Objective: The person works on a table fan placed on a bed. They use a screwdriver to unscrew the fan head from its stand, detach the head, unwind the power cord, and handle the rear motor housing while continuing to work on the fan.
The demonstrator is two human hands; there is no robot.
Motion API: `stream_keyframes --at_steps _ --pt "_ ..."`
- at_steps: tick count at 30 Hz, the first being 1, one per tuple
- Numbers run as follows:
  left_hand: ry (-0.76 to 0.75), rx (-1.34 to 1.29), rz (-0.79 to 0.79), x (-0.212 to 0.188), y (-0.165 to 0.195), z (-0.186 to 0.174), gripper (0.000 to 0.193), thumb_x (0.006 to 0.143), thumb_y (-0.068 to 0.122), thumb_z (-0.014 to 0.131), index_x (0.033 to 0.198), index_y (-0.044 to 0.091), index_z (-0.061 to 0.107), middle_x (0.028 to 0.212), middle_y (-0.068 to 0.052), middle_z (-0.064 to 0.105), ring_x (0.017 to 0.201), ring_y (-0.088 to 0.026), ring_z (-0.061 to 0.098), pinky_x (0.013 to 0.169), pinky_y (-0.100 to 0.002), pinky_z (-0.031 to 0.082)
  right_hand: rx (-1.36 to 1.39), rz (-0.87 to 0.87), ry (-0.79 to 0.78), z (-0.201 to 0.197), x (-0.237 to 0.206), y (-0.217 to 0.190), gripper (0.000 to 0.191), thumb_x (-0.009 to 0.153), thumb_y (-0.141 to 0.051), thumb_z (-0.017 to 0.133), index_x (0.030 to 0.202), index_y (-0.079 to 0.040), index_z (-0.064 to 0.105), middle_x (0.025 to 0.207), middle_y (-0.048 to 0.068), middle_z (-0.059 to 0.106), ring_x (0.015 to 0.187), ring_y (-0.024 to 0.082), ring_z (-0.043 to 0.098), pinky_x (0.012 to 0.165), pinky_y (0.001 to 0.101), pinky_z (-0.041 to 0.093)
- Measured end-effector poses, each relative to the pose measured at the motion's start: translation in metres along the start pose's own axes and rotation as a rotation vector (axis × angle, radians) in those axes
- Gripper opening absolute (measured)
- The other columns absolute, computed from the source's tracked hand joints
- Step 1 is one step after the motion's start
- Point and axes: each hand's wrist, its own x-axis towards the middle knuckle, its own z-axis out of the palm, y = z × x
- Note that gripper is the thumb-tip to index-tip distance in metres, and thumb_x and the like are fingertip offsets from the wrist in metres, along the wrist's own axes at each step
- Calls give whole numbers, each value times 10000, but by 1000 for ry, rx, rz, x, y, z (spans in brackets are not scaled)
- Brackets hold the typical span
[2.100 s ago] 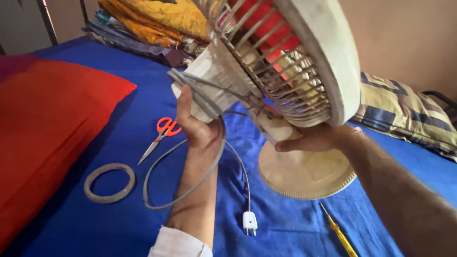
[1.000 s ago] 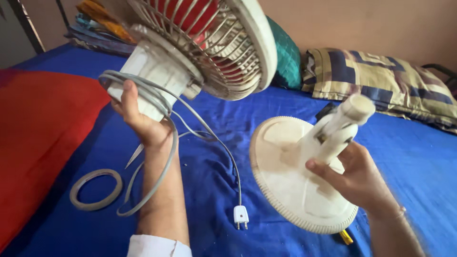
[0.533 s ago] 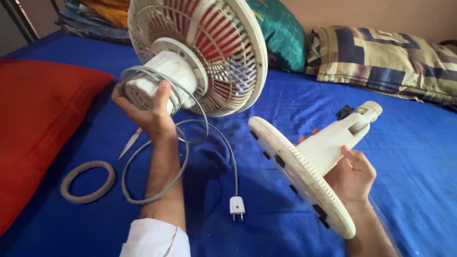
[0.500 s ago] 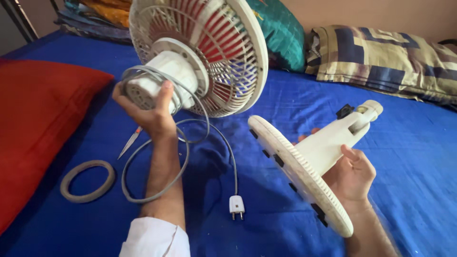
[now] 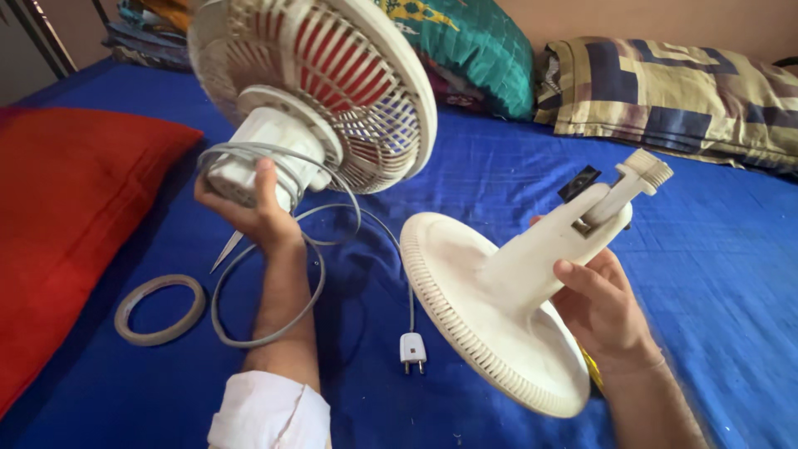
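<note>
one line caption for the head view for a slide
Left hand holds fan head, right hand its detached base, over blue bedsheet.

A bed (image 5: pixel 715 274) covered in a deep blue sheet is filling most of the view. A large red pillow (image 5: pixel 75 216) is lying along its left side. At the head of the bed, a teal embroidered cushion (image 5: pixel 474 50) is leaning beside a patchwork pillow (image 5: pixel 665 91) in tan and navy blocks. A plain beige wall (image 5: pixel 665 21) is running behind them. Folded cloths (image 5: pixel 141 37) are sitting stacked in the far left corner, next to a dark metal frame (image 5: pixel 41 37). Soft, even light is falling across the bedding.
</note>
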Motion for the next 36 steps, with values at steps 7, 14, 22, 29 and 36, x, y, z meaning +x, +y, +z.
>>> stream_keyframes --at_steps 7,14,22,29,36 --pt "75 152 -4 -6 -29 -13 906 898 349 854 1487 -10 266 1456 -256 453 1335 -346 543 1112 -459 506 318 157 15 17 1 1 558 904 -308 654 1382 -36 557 1262 208 692 1155 341 678 1015 515 505" --pt "-72 459 -29 -18 -57 -20 1007 813 490 914 1436 -27 314 1386 -263 544 1283 -367 601 1084 -465 504 332 111 35 18 -1 -1 527 959 -347 627 1385 -45 560 1280 190 689 1170 328 679 1018 501 521" --pt "-357 898 65 -25 -45 -15 1136 701 613 942 1444 -30 373 1351 -279 532 1233 -460 562 992 -534 478 291 53 46 14 1 -9 500 1021 -392 596 1388 -56 563 1301 170 686 1187 313 679 1022 484 538" --pt "-411 855 63 -28 -25 -10 1089 656 581 942 1422 22 407 1350 -252 549 1210 -427 587 962 -511 504 248 8 70 8 4 -14 484 1075 -432 570 1391 -65 565 1319 152 683 1202 300 679 1025 470 553" --pt "-432 905 -82 -22 -20 -9 1171 534 587 989 1380 42 390 1332 -232 538 1203 -409 573 934 -511 500 -43 -157 350 -96 3 -17 478 1129 -472 543 1394 -75 567 1337 134 680 1216 287 680 1029 456 568"
